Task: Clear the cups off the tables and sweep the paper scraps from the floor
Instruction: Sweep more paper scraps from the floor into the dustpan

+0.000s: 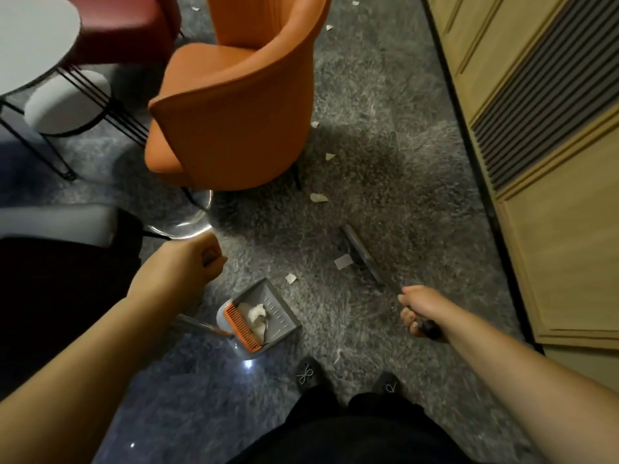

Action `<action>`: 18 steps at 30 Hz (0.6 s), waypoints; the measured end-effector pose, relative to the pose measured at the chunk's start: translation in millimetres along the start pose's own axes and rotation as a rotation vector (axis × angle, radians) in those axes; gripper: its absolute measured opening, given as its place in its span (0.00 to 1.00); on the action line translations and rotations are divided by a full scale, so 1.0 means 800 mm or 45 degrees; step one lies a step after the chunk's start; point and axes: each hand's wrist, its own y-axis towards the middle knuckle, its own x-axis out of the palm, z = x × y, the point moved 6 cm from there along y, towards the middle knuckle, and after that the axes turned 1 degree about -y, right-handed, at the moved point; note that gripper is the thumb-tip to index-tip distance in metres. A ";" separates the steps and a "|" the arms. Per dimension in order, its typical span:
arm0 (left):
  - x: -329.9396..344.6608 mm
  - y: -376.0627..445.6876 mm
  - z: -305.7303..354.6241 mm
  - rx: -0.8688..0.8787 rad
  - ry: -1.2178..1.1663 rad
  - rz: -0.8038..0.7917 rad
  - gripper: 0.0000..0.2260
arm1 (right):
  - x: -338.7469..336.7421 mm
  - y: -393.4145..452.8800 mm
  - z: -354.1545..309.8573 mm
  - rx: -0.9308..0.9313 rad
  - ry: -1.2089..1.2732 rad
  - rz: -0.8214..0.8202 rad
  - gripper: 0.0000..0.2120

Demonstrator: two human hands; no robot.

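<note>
At far left stands a round grey desk [30,45] on thin black wire legs, with nothing visible on the part in view. Next comes an orange tub chair [234,105], smooth and leather-like, with a rounded back.

The left hand [197,259] has its grip curled round the upper end of the dustpan's handle, though blur makes the handle itself hard to trace. The dustpan [268,316] sits on the floor below it, a grey plastic scoop with an orange comb along one edge and crumpled white paper already inside.

The paper scraps [343,261] are small, flat and light, lying on a glossy, dark, marbled floor [385,179]; one lies just beside the pan's mouth, another touches the broom head, and more trail away past the chair.

The broom [360,254] has a long, narrow, dark head. The right hand [418,313] holds its handle in a closed grip.

To sweep well, I would keep the pan's lip flat on the floor, mouth facing the broom, and draw short, low strokes toward it, since such light scraps probably flutter off under a fast stroke.
</note>
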 end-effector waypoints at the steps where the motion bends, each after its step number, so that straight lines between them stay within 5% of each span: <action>1: -0.002 0.005 -0.009 -0.006 -0.001 0.022 0.07 | 0.005 0.005 -0.001 0.013 -0.015 -0.001 0.18; 7: -0.004 0.027 -0.033 0.032 0.031 0.078 0.08 | 0.041 0.015 -0.014 0.099 -0.116 -0.045 0.06; 18: 0.003 0.015 -0.062 0.041 0.057 0.186 0.08 | 0.141 -0.005 0.001 0.168 -0.420 -0.306 0.08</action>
